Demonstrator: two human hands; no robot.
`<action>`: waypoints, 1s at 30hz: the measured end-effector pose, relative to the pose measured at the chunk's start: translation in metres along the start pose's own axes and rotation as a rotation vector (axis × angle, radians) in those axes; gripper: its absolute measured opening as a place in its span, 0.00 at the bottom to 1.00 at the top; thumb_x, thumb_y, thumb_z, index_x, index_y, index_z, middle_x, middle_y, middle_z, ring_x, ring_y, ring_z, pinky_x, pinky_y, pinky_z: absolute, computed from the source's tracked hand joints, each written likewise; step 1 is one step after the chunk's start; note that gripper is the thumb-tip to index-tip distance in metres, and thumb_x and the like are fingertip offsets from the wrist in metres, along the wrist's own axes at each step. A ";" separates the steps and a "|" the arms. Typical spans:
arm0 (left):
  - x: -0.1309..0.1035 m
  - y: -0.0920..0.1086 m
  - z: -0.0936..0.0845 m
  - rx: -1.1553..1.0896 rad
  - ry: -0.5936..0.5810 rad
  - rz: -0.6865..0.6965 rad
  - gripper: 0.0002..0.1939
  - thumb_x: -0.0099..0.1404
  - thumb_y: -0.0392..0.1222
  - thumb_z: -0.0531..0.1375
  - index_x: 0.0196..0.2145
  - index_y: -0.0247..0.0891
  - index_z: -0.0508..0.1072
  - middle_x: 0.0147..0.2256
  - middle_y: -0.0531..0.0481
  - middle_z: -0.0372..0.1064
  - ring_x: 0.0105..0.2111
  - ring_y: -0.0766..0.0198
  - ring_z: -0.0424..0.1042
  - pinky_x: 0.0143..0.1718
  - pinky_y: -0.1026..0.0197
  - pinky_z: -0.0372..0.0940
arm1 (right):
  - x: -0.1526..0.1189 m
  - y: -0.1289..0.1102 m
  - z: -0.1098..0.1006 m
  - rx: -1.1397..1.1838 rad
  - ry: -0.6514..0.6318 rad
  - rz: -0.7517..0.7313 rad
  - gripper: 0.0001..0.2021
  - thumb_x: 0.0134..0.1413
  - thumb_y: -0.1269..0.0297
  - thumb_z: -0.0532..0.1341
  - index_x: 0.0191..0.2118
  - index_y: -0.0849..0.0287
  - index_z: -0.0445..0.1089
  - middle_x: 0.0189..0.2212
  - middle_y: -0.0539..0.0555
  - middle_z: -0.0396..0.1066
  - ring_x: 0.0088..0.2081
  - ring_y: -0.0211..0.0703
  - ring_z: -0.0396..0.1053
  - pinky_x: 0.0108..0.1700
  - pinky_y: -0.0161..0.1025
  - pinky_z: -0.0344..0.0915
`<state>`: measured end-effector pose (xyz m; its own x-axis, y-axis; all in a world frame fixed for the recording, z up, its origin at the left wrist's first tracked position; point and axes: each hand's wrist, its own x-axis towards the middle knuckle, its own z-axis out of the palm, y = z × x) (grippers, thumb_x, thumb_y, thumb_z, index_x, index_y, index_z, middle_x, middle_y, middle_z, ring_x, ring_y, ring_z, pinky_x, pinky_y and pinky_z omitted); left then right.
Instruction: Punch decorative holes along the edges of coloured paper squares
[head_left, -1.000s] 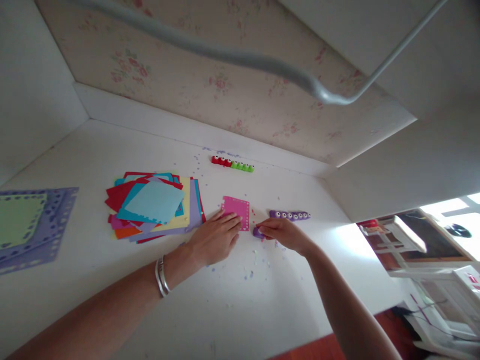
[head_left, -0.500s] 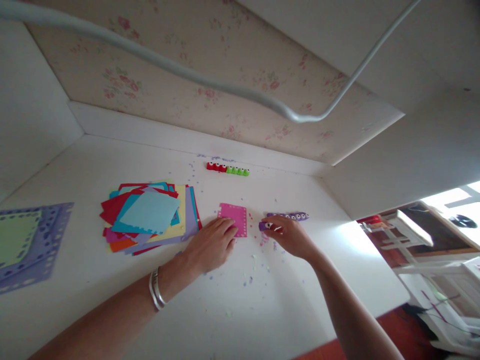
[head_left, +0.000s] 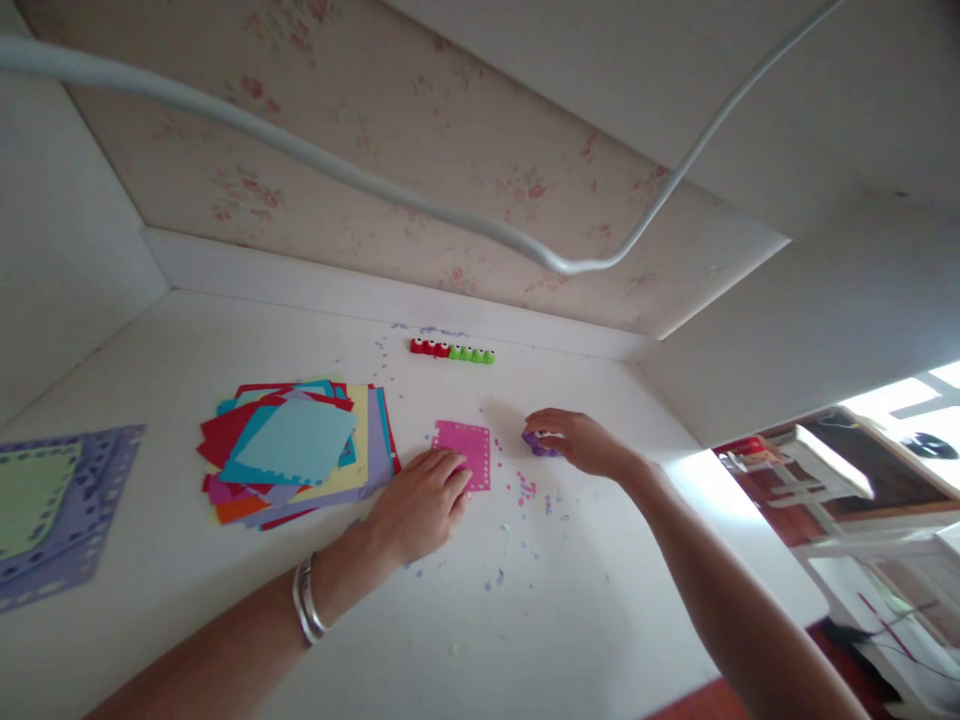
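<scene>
On a pink paper square (head_left: 474, 445) with punched holes along its edges lies my left hand (head_left: 426, 500), its fingers stretched out flat and holding the sheet down. To the right, my right hand (head_left: 581, 442) is closed on small purple craft punches (head_left: 534, 441) with white eye-like tops. How many it grips cannot be told, since the hand covers most of them. Farther back stands a row of similar red punches (head_left: 430, 348) and green punches (head_left: 472, 355).
Left of my left hand is a pile of coloured paper (head_left: 292, 440). Hole-edged purple sheets (head_left: 112, 500) with a pale green one (head_left: 37, 490) lie at far left. Paper bits (head_left: 528, 488) are scattered on the white desk (head_left: 315, 620). A white tube (head_left: 450, 215) crosses above.
My right hand has moved back from near the pink paper onto the row of purple punches, now mostly covered. My left hand stays on the pink sheet. The view has shifted slightly.
</scene>
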<state>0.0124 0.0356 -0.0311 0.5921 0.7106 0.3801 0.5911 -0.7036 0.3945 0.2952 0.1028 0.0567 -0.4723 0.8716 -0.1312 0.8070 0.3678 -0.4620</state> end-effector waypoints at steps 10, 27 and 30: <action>0.000 0.001 -0.002 0.007 -0.022 -0.003 0.10 0.69 0.38 0.53 0.47 0.37 0.70 0.48 0.42 0.68 0.52 0.54 0.66 0.55 0.49 0.62 | -0.003 0.005 0.013 -0.094 -0.048 -0.068 0.14 0.58 0.60 0.60 0.49 0.46 0.75 0.51 0.51 0.74 0.53 0.50 0.70 0.57 0.50 0.62; 0.008 -0.016 -0.009 0.171 0.061 -0.224 0.21 0.68 0.45 0.54 0.57 0.37 0.66 0.60 0.41 0.61 0.59 0.49 0.58 0.58 0.45 0.55 | -0.019 -0.030 0.046 -0.064 0.355 -0.044 0.15 0.63 0.59 0.56 0.52 0.51 0.72 0.48 0.56 0.74 0.49 0.50 0.71 0.52 0.49 0.67; 0.006 -0.014 -0.007 0.175 0.000 -0.199 0.21 0.69 0.44 0.52 0.58 0.40 0.66 0.61 0.46 0.60 0.62 0.50 0.54 0.61 0.43 0.49 | -0.016 -0.049 0.072 0.031 0.426 -0.124 0.13 0.64 0.63 0.56 0.50 0.53 0.73 0.47 0.56 0.74 0.49 0.48 0.70 0.52 0.46 0.67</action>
<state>0.0044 0.0497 -0.0284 0.4548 0.8351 0.3094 0.7815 -0.5409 0.3110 0.2377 0.0471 0.0180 -0.3714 0.8797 0.2970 0.7397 0.4737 -0.4780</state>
